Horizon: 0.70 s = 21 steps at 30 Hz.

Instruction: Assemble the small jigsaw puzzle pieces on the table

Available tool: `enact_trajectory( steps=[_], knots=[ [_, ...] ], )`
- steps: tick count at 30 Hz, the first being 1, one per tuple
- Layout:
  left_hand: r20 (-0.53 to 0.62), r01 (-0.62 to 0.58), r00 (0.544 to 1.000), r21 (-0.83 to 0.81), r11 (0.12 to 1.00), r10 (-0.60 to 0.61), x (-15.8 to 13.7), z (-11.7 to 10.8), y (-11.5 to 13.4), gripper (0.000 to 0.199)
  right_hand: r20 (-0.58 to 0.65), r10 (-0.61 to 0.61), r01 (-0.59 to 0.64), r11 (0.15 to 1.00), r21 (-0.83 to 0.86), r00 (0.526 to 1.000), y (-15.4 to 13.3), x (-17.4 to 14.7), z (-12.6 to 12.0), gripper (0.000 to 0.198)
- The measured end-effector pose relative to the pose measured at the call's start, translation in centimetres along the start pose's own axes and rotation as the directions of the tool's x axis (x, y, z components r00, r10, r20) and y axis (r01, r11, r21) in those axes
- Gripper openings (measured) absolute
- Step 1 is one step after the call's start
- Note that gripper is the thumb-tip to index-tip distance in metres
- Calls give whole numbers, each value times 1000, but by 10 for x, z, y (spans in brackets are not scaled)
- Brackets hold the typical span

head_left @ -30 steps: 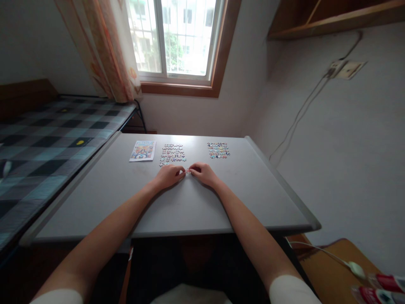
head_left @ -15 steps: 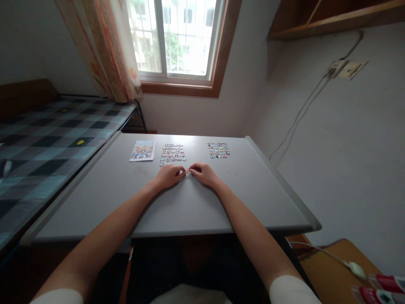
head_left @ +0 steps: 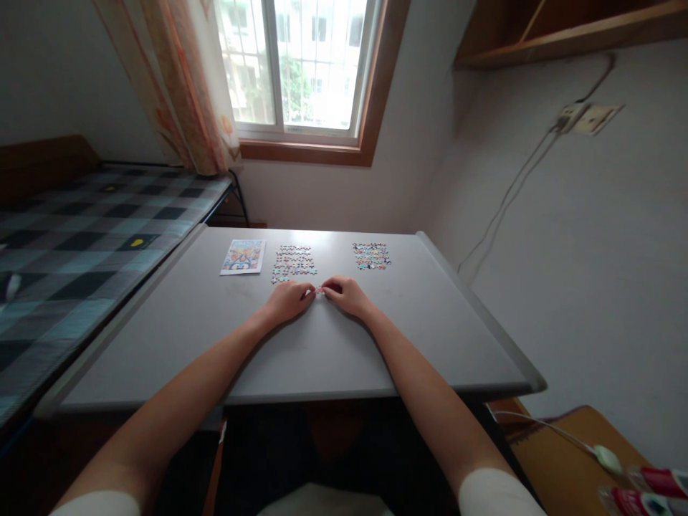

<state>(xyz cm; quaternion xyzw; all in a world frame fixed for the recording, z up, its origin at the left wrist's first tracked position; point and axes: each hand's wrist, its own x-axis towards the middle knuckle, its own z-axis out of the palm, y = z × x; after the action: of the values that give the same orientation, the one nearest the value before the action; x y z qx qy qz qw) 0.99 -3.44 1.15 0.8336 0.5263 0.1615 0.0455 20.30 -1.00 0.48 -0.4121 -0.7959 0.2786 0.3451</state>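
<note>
My left hand and my right hand meet near the middle of the table, each with thumb and finger pinched. Between their fingertips is a small pale puzzle piece; whether it is one piece or two joined cannot be made out. Just beyond my left hand lie rows of puzzle pieces, loosely spaced. A second block of puzzle pieces lies farther right. Left of the rows is a printed picture sheet in bright colours.
The grey table has raised side edges. A bed with a checked mattress stands along its left side. A brown stool at lower right holds a white charger and red-labelled packages. A window is ahead.
Almost nothing differs. My hands keep their pinch at the same spot, with only a slight shift of the left fingers.
</note>
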Motion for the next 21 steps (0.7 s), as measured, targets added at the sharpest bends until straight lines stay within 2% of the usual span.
enact_trajectory(
  steps=[21],
  knots=[
    [13, -28, 999, -56, 998, 29, 1, 0, -3, 36, -1, -6, 6, 1000, 2, 1000, 1, 0, 0, 13]
  ],
)
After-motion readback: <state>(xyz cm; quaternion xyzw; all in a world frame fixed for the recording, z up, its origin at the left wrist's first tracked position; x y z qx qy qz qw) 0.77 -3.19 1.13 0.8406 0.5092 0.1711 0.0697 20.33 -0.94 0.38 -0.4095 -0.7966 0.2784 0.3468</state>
